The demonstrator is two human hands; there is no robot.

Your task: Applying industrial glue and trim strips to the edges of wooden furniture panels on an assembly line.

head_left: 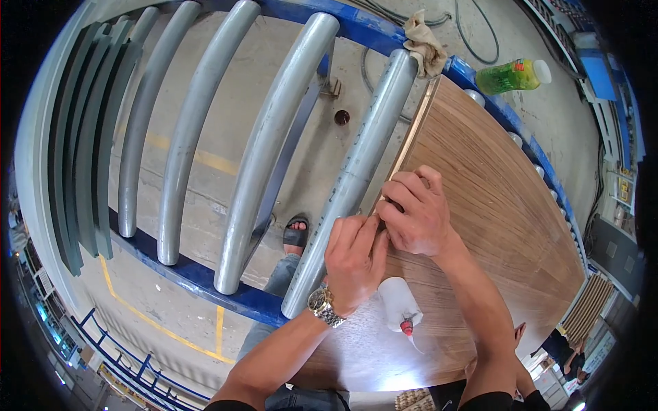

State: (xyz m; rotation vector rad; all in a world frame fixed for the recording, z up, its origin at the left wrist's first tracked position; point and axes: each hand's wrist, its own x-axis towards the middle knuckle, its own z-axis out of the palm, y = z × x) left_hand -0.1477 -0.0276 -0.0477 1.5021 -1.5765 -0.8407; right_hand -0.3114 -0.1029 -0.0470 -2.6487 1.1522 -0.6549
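Head view, panel: wood-grain panel (500, 178) on the right half, lying over the rollers; a pale strip (416, 130) runs along its left edge.
Left hand: left hand (354, 259) at that edge, fingers bent down toward the thumb, nearly closed; tips hidden, cannot tell whether anything is held. Watch (325, 306) on the wrist.
Right hand: right hand (415, 212) just beyond the left, close against it, over the same edge; fingers curled well in, knuckles up. Cannot tell what, if anything, is pinched.
White bottle: white bottle (397, 301) on the panel near the forearms, red cap (406, 325), thin clear tip pointing to the lower edge.
Rollers: nearest metal roller (356, 171) beside the panel, more to the left, carried between blue rails (181, 279).
Far rail: beige cloth (425, 44) at the roller's end; green bottle (508, 77), white-capped, to its right.
Left side: stacked grey strips (89, 137).
Floor: sandalled foot (296, 231) below the rollers; yellow lines (164, 344).
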